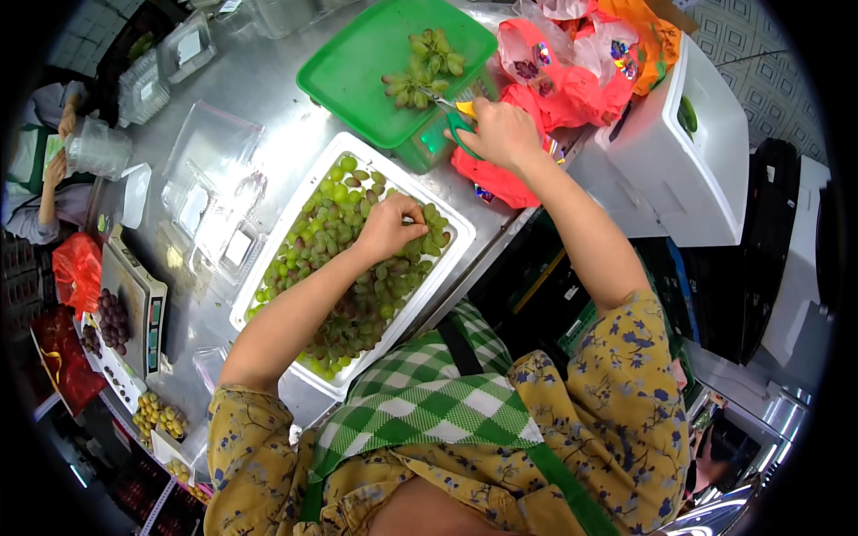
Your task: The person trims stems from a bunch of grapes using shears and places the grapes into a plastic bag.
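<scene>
A white tray point(462, 234) full of green and reddish grapes point(335, 234) lies before me. My left hand point(395, 228) is over the tray's upper part, thumb and fingertips pinched together at a grape bunch point(432, 234); the contact is partly hidden. In my right hand point(503, 130) are scissors with green and yellow handles point(460, 124). Their blades point left, at a small grape bunch point(412, 87) on a green plastic lid point(348, 74). Another bunch point(436, 50) lies just beyond it. The lid rests on a green plastic container point(429, 141).
Red plastic bags point(570, 94) and a white foam box point(704, 147) stand to the right. Clear clamshell packs point(221, 228) lie left of the tray. Farther left are a scale point(137, 301), dark grapes point(112, 321) and a co-worker's hands point(57, 167) with clear containers.
</scene>
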The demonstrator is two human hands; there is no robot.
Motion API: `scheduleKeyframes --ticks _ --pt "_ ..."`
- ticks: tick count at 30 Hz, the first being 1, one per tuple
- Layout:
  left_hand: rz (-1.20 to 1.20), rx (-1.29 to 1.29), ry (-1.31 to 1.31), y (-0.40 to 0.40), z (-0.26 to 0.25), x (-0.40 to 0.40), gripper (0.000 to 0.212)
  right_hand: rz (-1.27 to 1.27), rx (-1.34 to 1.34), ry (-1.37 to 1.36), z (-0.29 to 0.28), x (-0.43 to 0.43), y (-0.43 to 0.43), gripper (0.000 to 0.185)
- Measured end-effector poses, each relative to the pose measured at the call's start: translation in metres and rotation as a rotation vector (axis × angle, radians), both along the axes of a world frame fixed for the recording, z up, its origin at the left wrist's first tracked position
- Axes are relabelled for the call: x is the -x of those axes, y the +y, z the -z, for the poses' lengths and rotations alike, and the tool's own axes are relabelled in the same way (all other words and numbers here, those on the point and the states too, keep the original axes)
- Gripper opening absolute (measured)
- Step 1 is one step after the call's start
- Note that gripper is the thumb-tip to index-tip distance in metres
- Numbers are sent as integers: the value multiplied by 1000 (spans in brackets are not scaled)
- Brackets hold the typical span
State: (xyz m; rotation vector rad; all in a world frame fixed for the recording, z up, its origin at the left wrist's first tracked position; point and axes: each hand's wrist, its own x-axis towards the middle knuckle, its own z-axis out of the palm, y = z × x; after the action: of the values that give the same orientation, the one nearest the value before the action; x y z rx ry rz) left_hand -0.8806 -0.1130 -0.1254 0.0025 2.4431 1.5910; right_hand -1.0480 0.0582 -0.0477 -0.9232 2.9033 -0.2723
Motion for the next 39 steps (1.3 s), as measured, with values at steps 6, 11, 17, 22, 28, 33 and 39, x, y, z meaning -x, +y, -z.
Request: scheduleKeyframes --ticks 6,11,17,22,28,33,39 --pt "28 44 1 0 8 -1 13 48 -27 -104 -11 -6 15 57" --pt "48 70 4 5 1 -2 15 350 469 -548 22 -17 66 57" --pt "24 155 24 8 -10 -11 15 596 487 -455 69 -33 75 68" --pt "26 203 127 17 -23 -16 15 527 350 -25 86 2 105 66" --pt "33 287 135 19 -27 -14 15 589 307 -242 68 14 103 69" --pt "54 325 129 28 -19 -15 15 514 310 -302 50 -11 102 54" --pt "104 320 6 11 -36 -21 25 299 476 -488 13 -71 86 34"
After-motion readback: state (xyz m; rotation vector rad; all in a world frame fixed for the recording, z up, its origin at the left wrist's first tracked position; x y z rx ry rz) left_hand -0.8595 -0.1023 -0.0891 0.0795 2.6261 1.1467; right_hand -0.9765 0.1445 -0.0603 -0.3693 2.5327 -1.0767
